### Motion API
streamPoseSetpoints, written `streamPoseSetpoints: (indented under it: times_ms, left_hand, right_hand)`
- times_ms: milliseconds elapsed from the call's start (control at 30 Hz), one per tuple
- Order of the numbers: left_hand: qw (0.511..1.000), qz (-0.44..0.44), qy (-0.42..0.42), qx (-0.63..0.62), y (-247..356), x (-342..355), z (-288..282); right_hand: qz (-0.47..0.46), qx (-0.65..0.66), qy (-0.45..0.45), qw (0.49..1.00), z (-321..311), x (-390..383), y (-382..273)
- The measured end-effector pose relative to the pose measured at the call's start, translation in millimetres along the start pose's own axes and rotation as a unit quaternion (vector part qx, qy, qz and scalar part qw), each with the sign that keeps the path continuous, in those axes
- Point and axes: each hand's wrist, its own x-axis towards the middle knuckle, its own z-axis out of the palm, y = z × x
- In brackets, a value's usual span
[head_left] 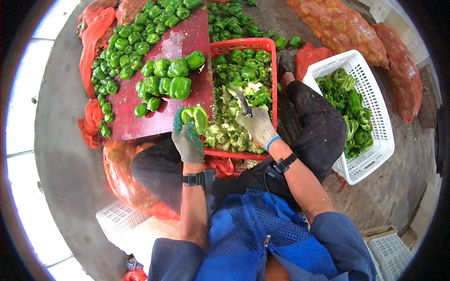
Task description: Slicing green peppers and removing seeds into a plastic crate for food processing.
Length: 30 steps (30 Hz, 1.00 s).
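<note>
My left hand (189, 144), in a grey glove with green on the fingers, grips a green bell pepper (197, 119) with pale cut edges. To its right, my gloved right hand (258, 125) is closed around a knife whose dark curved blade (242, 99) points up and away. The knife and the pepper are apart. Below the blade stands a red crate (273, 79) filled with pale cores, seeds and green scraps. Just beyond my left hand, several whole bell peppers (168, 77) are grouped on a red board (164, 110); the knife's handle is mostly hidden in my grip.
A white crate (385, 136) of opened green peppers stands by my right knee. More whole peppers (117, 58) line the board's left side. Full mesh sacks (337, 25) lie at the far right, another sack (126, 173) by my left knee. Loose peppers (229, 23) lie behind the red crate.
</note>
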Motion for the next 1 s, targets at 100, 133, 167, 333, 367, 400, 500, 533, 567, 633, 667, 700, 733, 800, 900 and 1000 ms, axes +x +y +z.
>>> streamPoseSetpoints:
  times_ms: [100, 133, 167, 333, 367, 400, 500, 533, 567, 633, 667, 700, 733, 800, 900, 1000]
  left_hand:
    - [0.998, -0.025, 0.027, -0.055, -17.7, -3.0, 2.6]
    - [0.997, -0.038, 0.005, -0.072, -21.7, -5.2, 1.3]
    - [0.995, -0.047, 0.010, -0.083, -23.7, -7.5, 0.1]
    - [0.989, -0.089, -0.004, -0.120, -40.9, -17.2, 8.8]
    - [0.987, -0.094, 0.009, -0.127, -45.9, -19.0, 8.9]
    - [0.985, -0.102, 0.018, -0.136, -50.4, -19.8, 11.7]
    - [0.980, -0.129, 0.018, -0.153, -46.0, -20.9, 35.4]
    - [0.981, -0.137, 0.001, -0.137, -30.6, -22.1, 41.1]
    - [0.982, -0.132, -0.012, -0.133, -29.5, -16.6, 41.4]
    - [0.989, -0.113, 0.019, -0.094, -18.5, -12.3, 57.1]
    - [0.988, -0.114, 0.012, -0.101, -4.2, -13.9, 86.7]
    - [0.961, -0.233, -0.017, -0.147, -27.0, -9.5, 103.2]
    - [0.974, -0.196, -0.072, -0.089, -14.8, -26.0, 143.5]
    - [0.974, -0.067, -0.210, 0.050, -46.7, -48.3, 187.2]
    - [0.926, 0.111, -0.303, 0.194, -32.5, -60.9, 220.0]
    - [0.873, 0.218, -0.282, 0.334, -25.5, -46.0, 215.0]
  right_hand:
    - [0.004, -0.039, -0.020, 0.999, -1.5, -2.1, -9.0]
    - [0.032, -0.046, -0.038, 0.998, -2.2, -2.7, -13.0]
    - [0.023, 0.014, -0.030, 0.999, -2.9, -9.6, -15.0]
    - [-0.007, -0.057, -0.023, 0.998, -2.2, -6.7, -10.2]
    - [-0.016, -0.052, -0.024, 0.998, -0.5, -7.9, -14.7]
    - [-0.026, -0.047, -0.021, 0.998, -0.7, -9.0, -17.0]
    - [-0.014, -0.004, 0.013, 1.000, 3.6, 7.0, 20.2]
    - [-0.007, -0.029, 0.012, 0.999, 8.7, 9.0, 17.1]
    - [0.062, 0.030, 0.014, 0.998, 13.2, 5.0, 16.1]
    - [0.092, 0.052, -0.003, 0.994, 19.9, 8.0, 13.1]
    - [0.155, 0.114, -0.036, 0.981, 22.5, 5.8, 2.5]
    - [0.012, 0.088, 0.024, 0.996, 24.9, 36.5, 65.5]
    - [-0.064, 0.069, 0.016, 0.995, 26.1, 38.1, 90.4]
    - [-0.216, 0.032, 0.014, 0.976, 19.0, 40.3, 144.3]
    - [-0.090, -0.123, 0.033, 0.988, 6.7, -12.3, 25.8]
    - [-0.279, -0.203, 0.106, 0.933, -2.9, -9.1, 77.1]
